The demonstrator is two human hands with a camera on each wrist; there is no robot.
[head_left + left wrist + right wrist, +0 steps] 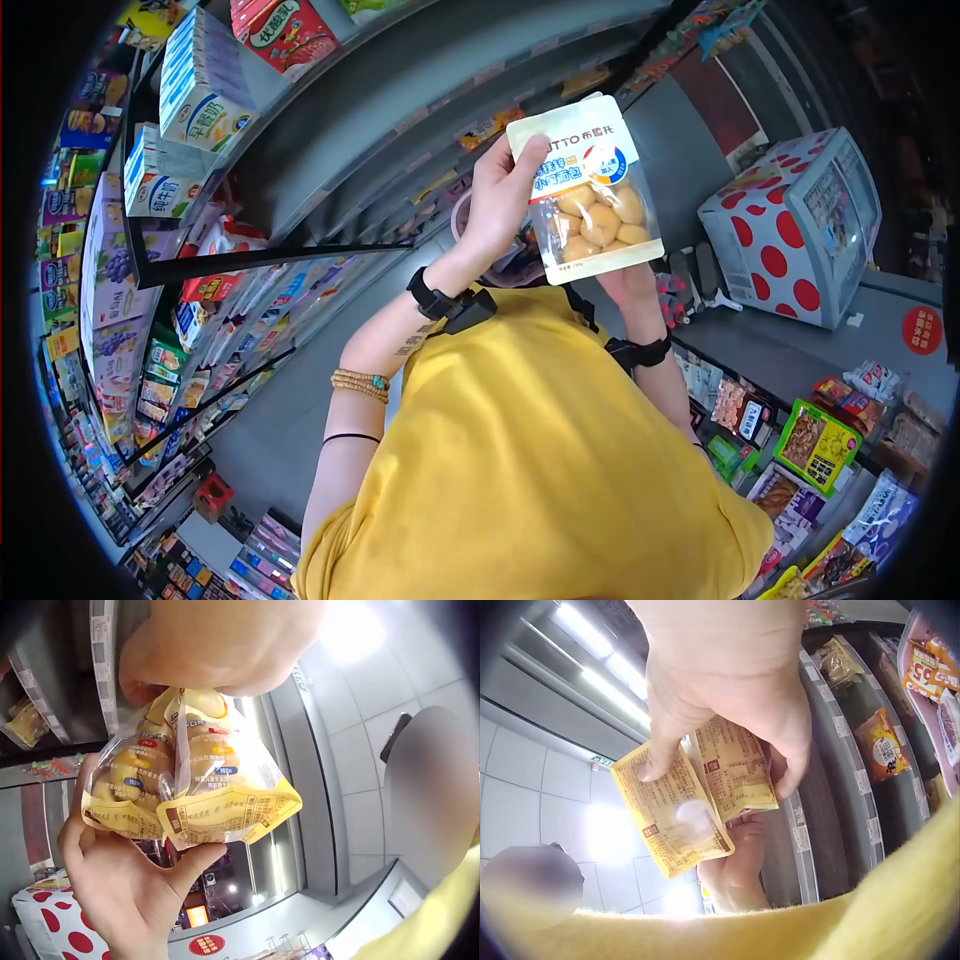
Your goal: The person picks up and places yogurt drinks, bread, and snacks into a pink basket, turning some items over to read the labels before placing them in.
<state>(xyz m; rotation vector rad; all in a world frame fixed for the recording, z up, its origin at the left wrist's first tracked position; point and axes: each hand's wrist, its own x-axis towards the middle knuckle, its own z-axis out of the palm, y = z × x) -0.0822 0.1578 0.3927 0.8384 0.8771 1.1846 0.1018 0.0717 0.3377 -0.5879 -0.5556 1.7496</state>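
A cream pouch of round buns point(600, 225) is held upright in the head view. My left hand point(500, 195) grips its upper left edge, thumb across the front. My right hand point(635, 285) shows below and behind its lower edge. In the left wrist view my left hand point(217, 645) is above two printed bun-filled sections point(225, 772), while my right hand point(127, 892) holds them from below. Yellow back panels point(675, 817) show in the right wrist view, under my right hand point(727, 675), its thumb pressing one. Whether these are two pouches, I cannot tell.
Shelves with milk cartons point(205, 100) and snack packets stand at the left. A red-dotted white case point(775, 235) stands at the right, with packaged snacks point(820, 445) below it. Packets point(881, 746) also lie on grey shelves in the right wrist view.
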